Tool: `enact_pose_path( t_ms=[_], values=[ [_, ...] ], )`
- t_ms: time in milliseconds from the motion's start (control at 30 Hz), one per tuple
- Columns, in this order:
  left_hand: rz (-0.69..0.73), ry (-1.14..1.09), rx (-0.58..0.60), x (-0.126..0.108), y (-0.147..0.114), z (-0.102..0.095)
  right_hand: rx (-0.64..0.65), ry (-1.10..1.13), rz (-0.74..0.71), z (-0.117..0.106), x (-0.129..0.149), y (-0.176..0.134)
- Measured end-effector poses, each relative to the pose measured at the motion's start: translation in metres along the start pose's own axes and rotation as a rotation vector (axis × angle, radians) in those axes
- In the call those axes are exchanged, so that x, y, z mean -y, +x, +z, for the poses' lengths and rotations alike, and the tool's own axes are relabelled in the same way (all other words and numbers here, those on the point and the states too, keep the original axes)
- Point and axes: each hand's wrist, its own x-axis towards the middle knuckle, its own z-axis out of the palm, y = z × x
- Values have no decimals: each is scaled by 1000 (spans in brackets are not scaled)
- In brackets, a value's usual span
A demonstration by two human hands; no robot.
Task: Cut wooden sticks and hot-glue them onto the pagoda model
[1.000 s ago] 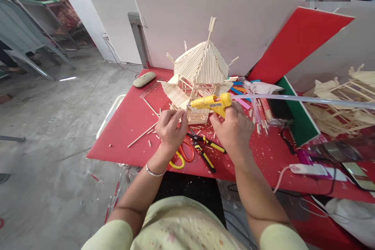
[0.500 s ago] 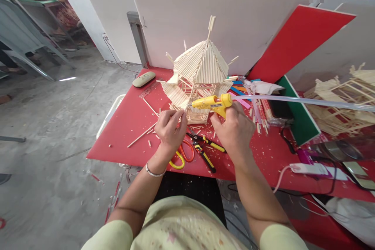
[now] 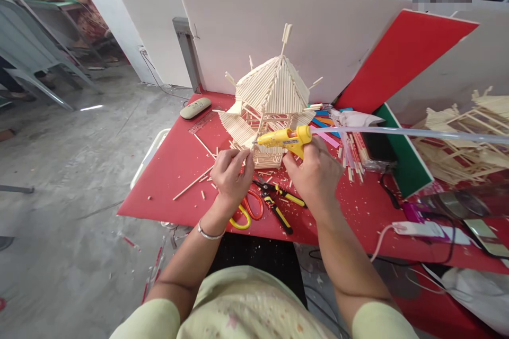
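My right hand (image 3: pixel 316 175) is wrapped round the grip of a yellow hot glue gun (image 3: pixel 284 139), its nozzle pointing left. A long translucent glue stick (image 3: pixel 377 131) runs out of the gun's back to the right. Just below the nozzle, my left hand (image 3: pixel 233 172) is closed in a pinch; what lies between its fingertips is too small to make out. Behind both hands stands a pavilion model of pale wooden sticks (image 3: pixel 274 85), with a pointed roof and a wider lower roof partly hidden by the gun.
Pliers with black and yellow handles (image 3: pixel 280 214) and scissors (image 3: pixel 254 205) lie near the red table's (image 3: pixel 159 190) front edge. Loose sticks (image 3: pixel 193 183) and scraps are scattered about. A glasses case (image 3: pixel 195 108) sits at the back left, another stick model (image 3: pixel 457 132) at the right.
My right hand and the glue gun have shifted slightly left, bringing the nozzle closer to my left fingertips. My left hand has hardly moved.
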Motion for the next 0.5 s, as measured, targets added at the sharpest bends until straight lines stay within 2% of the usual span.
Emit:
enact_pose_path(
  t_ms=[200, 500],
  values=[
    [-6, 1, 5, 0, -1, 0, 22, 8, 8, 1, -1, -1],
    [-49, -32, 11, 3, -3, 1, -11, 2, 43, 0, -1, -6]
  ],
)
